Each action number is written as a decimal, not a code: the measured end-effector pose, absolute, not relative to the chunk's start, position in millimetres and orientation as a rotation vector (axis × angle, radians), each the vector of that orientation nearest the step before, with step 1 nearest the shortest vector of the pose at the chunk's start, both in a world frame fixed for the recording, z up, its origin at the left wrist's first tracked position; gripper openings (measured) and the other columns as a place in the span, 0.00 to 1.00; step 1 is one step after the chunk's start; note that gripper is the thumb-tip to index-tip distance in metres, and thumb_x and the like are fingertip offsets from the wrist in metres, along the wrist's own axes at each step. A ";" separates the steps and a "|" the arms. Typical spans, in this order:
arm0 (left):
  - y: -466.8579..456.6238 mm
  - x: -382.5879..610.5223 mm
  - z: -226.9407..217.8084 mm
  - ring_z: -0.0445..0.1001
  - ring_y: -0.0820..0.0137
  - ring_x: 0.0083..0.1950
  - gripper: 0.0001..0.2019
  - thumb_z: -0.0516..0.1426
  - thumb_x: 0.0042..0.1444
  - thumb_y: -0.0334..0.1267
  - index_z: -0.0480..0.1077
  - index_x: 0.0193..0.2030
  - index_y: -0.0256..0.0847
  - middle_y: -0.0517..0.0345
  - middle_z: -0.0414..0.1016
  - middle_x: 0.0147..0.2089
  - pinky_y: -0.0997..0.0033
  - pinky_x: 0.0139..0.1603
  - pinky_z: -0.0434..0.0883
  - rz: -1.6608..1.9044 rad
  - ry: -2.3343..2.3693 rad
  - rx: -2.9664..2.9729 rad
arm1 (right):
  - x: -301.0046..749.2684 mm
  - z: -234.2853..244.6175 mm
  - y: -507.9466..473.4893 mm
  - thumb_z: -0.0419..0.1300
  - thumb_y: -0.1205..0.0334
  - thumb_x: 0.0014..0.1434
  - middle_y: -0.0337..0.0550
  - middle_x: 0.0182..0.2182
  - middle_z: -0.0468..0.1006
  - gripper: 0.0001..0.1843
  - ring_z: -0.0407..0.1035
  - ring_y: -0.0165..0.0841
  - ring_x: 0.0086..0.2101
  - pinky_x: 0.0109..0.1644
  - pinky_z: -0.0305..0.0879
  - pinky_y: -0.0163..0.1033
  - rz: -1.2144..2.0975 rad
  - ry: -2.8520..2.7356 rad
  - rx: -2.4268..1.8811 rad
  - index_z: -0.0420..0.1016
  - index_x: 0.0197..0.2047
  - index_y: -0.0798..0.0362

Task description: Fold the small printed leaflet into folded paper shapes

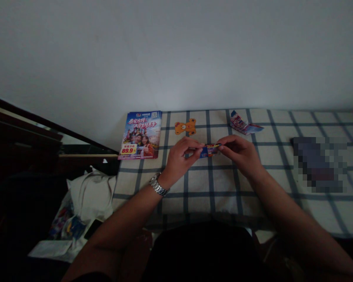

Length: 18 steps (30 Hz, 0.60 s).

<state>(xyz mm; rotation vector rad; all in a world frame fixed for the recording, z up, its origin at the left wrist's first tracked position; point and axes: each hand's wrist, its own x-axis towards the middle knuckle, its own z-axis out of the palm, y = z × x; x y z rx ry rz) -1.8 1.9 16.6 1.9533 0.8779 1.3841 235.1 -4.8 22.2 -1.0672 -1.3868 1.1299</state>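
Between my two hands is a small folded piece of printed paper [209, 150], blue on the left and reddish on the right. My left hand [184, 153], with a metal watch [159, 185] on its wrist, pinches the paper's left end. Its right end is pinched by the thumb and fingers of my right hand [240, 152]. Just beyond my left hand lies an orange bear-shaped cutout [185, 127]. Past my right hand, a folded colourful paper [245, 124] stands partly raised on the checked cloth [176, 184].
A stack of printed flyers [141, 135] lies at the cloth's left end, against the wall [176, 55]. On the right is a dark, pixelated object [317, 164]. White bags [91, 192] and other items sit low on the left, beside dark wooden furniture [23, 145].
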 end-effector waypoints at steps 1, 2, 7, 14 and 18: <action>1.8 -2.1 16.7 0.80 0.72 0.46 0.06 0.63 0.70 0.40 0.77 0.48 0.42 0.54 0.78 0.46 0.74 0.43 0.82 1.364 0.851 1.933 | 235.1 22.5 -4.6 0.75 0.46 0.58 0.43 0.38 0.85 0.17 0.80 0.38 0.39 0.49 0.80 0.46 1.127 -1.389 -1.071 0.81 0.40 0.48; 1.7 -2.4 17.1 0.80 0.71 0.47 0.07 0.62 0.71 0.42 0.76 0.48 0.42 0.53 0.78 0.46 0.72 0.44 0.82 1.336 0.821 1.913 | 235.1 22.7 -4.3 0.75 0.45 0.59 0.43 0.38 0.85 0.17 0.80 0.38 0.39 0.49 0.80 0.46 1.129 -1.391 -1.077 0.81 0.40 0.48; 0.6 -1.5 20.3 0.82 0.69 0.46 0.11 0.57 0.74 0.47 0.75 0.50 0.42 0.52 0.80 0.46 0.69 0.45 0.82 1.169 0.771 1.869 | 234.6 22.2 -2.6 0.74 0.44 0.60 0.42 0.37 0.85 0.17 0.80 0.38 0.38 0.48 0.80 0.45 1.205 -1.407 -1.070 0.81 0.41 0.47; 0.3 1.9 18.0 0.81 0.71 0.42 0.03 0.62 0.71 0.38 0.77 0.46 0.43 0.57 0.81 0.41 0.71 0.45 0.80 1.243 1.000 2.041 | 231.5 18.7 -2.2 0.70 0.39 0.62 0.42 0.38 0.85 0.20 0.80 0.38 0.40 0.49 0.78 0.45 1.197 -1.514 -1.106 0.82 0.42 0.47; -0.6 0.5 20.2 0.80 0.70 0.43 0.03 0.62 0.70 0.33 0.77 0.48 0.44 0.58 0.80 0.42 0.69 0.46 0.78 1.278 1.065 2.222 | 227.2 24.0 -4.8 0.69 0.38 0.62 0.42 0.38 0.85 0.21 0.80 0.39 0.41 0.49 0.78 0.44 1.154 -1.542 -1.148 0.81 0.42 0.47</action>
